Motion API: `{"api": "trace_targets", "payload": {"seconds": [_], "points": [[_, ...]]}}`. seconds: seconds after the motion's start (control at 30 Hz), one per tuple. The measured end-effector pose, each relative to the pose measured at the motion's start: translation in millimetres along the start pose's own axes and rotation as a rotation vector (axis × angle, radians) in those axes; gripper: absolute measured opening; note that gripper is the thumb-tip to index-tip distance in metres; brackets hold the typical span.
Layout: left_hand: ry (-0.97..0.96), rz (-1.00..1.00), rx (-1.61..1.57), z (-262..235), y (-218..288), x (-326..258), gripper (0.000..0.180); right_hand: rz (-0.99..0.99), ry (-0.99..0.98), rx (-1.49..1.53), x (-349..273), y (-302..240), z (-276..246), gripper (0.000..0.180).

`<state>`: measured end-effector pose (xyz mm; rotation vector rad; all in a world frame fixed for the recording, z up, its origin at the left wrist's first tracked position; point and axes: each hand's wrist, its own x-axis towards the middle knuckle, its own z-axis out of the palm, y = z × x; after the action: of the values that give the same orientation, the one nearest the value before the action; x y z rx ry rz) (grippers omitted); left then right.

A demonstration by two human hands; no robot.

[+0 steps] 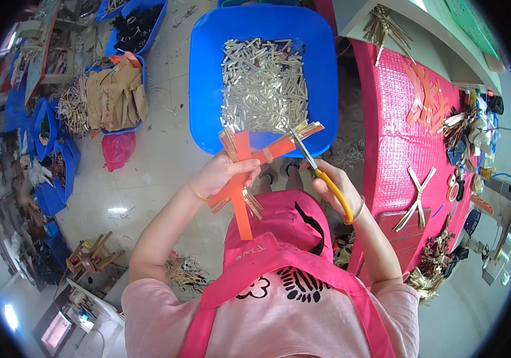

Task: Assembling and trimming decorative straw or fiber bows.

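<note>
1. The left hand (239,169) grips a cross-shaped bundle of orange strips (242,215) near the centre, a little toward 9 o'clock, with thumb and fingers pinched around its middle.
2. The right hand (339,179), at 3 o'clock, is curled around the yellow handles of the scissors (311,160), whose blades point toward 1 o'clock.
3. Those blades lie at the arm of the bundle that reaches toward 1 o'clock, beside its pale gold ends (313,129) — whether they are biting in I cannot tell.
4. At 12 o'clock a blue basin (203,89) holds a broad heap of short, pale clippings (264,83); judging by that heap, much trimming is already done.
5. On the held bundle, uneven gold ends jut out toward 11 and 6 o'clock, so several arms appear left to trim.
6. On the pink table (387,156), a gold cross of strips (415,200) lies at 3 o'clock and loose orange pieces (428,98) at 2 — finished or waiting, I cannot tell.
</note>
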<state>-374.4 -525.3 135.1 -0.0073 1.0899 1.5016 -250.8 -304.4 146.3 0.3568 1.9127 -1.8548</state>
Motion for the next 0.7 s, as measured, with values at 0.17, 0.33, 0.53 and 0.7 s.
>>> {"api": "trace_targets", "payload": {"seconds": [0.17,0.33,0.53,0.7], "points": [[0.050,-0.078,0.027,-17.3,-10.0,10.5,0.022,0.109,0.115,-0.032,10.6,32.0,14.2,0.034],[0.135,-0.151,0.232,-20.3,-10.0,29.8,0.018,-0.080,0.297,-0.002,11.6,72.9,23.1,0.036],[0.145,-0.266,0.442,33.5,4.7,61.9,0.024,-0.041,0.629,0.127,-71.5,134.4,-4.1,0.046],[-0.225,-0.270,0.873,155.1,-9.8,160.4,0.029,0.302,1.556,0.000,-230.4,247.8,-57.3,0.039]]}}
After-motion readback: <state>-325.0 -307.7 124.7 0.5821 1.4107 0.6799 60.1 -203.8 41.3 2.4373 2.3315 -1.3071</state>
